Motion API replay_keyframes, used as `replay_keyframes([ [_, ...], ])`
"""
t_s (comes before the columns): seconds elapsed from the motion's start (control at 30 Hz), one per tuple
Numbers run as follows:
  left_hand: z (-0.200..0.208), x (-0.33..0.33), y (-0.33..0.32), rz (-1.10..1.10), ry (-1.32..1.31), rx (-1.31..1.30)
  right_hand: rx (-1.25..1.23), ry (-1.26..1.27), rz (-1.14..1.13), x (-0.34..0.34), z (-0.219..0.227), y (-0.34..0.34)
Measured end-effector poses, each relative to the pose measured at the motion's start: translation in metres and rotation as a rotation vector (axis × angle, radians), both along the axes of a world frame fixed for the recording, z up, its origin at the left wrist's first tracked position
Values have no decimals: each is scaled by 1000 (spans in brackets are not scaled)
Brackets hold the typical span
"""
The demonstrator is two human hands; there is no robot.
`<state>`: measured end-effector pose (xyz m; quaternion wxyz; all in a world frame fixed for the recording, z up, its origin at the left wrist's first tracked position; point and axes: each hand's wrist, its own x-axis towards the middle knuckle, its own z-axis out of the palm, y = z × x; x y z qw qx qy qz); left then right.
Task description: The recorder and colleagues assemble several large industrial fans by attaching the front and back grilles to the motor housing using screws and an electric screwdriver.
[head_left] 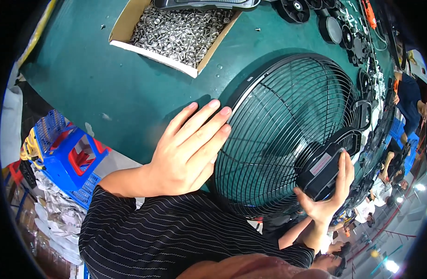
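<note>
A large round fan with a black wire guard (269,107) stands tilted on the green table. At its back sits a black motor housing (319,169) with a pale label and a loop handle (350,135). My right hand (332,193) grips this housing, its thumb on the near side and its fingers along the right edge. My left hand (188,153) lies against the left rim of the guard, fingers stretched out, holding nothing. The undersides of the fingers on both hands are hidden.
An open cardboard box (176,39) full of metal screws stands at the far side of the green table (83,79). Black round parts (332,30) lie at the far right. Blue plastic crates (67,160) stand left of the table. Several people work along the right.
</note>
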<state>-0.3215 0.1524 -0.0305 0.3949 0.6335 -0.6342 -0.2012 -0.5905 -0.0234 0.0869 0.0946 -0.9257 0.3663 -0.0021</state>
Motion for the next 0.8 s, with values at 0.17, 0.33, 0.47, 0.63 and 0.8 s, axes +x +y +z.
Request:
replay_keyframes([
  [0.17, 5, -2, 1, -5, -4, 27, 13, -9, -3, 1, 4, 0],
  [0.33, 6, -3, 4, 7, -17, 16, 12, -7, 4, -8, 5, 5],
  [0.47, 8, -3, 6, 17, -42, 18, 8, -473, -238, -48, -12, 21],
  [0.63, 1, -11, 3, 50, -119, 65, -5, -855, -759, -127, -56, 55],
  [0.8, 3, -27, -7, 110, 199, 68, 116, -1212, -830, -166, -111, 98],
])
